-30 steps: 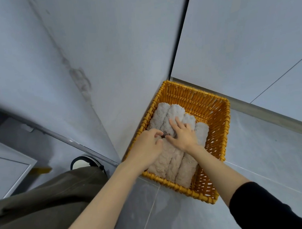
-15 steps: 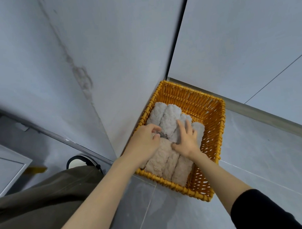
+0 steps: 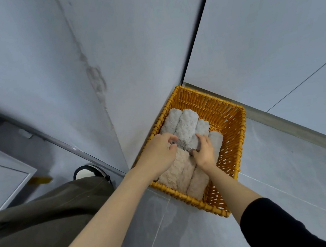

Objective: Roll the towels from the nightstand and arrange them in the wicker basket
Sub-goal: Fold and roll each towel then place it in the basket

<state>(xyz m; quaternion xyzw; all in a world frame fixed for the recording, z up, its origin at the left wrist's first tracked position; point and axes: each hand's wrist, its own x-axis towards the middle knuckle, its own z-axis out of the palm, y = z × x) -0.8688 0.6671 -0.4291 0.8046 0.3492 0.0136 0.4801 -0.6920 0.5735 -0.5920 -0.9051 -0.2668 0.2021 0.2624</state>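
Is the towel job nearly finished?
Mostly, it seems. Several rolled towels already lie side by side in the wicker basket. The right hand curls over one grey roll and the left hand touches the rolls beside it, apparently seating it. The nightstand is out of view, so remaining towels can't be judged.

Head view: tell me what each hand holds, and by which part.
The left hand pinches the near end of the second grey roll; the right hand grips the near end of the third grey roll, both in the wicker basket.
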